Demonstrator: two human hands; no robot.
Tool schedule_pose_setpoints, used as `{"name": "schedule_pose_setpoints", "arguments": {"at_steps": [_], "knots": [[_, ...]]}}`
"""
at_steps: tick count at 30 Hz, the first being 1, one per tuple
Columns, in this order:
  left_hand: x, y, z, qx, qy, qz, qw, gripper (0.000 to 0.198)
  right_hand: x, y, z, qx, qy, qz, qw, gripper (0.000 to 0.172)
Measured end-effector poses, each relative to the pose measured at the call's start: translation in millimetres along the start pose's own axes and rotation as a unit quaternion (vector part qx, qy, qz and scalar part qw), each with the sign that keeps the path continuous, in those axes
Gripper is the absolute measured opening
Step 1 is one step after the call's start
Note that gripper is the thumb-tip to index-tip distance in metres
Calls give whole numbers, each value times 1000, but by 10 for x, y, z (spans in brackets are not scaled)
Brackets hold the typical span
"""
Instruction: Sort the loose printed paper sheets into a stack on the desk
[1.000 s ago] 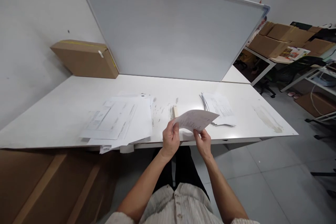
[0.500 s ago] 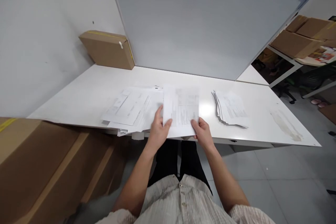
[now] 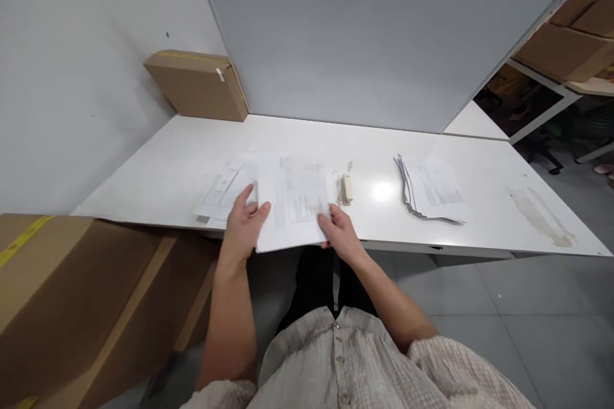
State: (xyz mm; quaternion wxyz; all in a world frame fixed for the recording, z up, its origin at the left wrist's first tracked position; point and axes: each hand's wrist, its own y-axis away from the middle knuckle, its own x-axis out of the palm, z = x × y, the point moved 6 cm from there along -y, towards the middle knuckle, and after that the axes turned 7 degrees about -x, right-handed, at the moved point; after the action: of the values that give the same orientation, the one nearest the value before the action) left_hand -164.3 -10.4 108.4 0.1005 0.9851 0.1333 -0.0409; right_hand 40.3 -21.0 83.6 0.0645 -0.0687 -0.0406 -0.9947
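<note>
A few printed paper sheets (image 3: 295, 204), slightly blurred, are held at the near edge of the table, partly over the left paper pile. My left hand (image 3: 244, 227) is closed at their left edge, thumb on top and index finger extended beside the paper. Gripping the lower right corner, my right hand (image 3: 341, 231) has its thumb on the printed face and its fingers underneath. The left pile of printed papers (image 3: 218, 195) is partly hidden by the held sheets. Just beyond my right hand, a cream stapler (image 3: 347, 188) lies on the white table (image 3: 374, 220).
A second stack of papers (image 3: 434, 192) rests farther right, its left edges uneven. A cardboard box (image 3: 199, 89) stands at the back left, beside a whiteboard (image 3: 364, 45) along the rear. Larger cartons (image 3: 62, 281) are below left. A stained patch (image 3: 542, 217) marks the table's right end.
Both hands have carried the held sheets leftward, over the left pile. The stapler, hidden before behind the sheets, now shows. The camera view has shifted slightly.
</note>
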Motion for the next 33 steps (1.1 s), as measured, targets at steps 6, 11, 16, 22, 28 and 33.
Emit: {"name": "schedule_pose_setpoints", "arguments": {"at_steps": [6, 11, 16, 22, 28, 33], "knots": [[983, 493, 313, 30, 19, 174, 984, 58, -1068, 990, -284, 77, 33, -80, 993, 31], [1566, 795, 683, 33, -61, 256, 964, 58, -1590, 1361, -611, 129, -15, -186, 974, 34], [1632, 645, 677, 32, -135, 247, 959, 60, -1693, 1125, -575, 88, 30, -235, 967, 41], [1679, 419, 668, -43, -127, 272, 953, 57, -1778, 807, -540, 90, 40, -218, 971, 42], [1683, 306, 430, 81, -338, 212, 913, 52, -1810, 719, -501, 107, 45, -225, 967, 41], [1795, 76, 327, 173, -511, 159, 827, 53, -1815, 689, -493, 113, 43, -211, 970, 41]]}}
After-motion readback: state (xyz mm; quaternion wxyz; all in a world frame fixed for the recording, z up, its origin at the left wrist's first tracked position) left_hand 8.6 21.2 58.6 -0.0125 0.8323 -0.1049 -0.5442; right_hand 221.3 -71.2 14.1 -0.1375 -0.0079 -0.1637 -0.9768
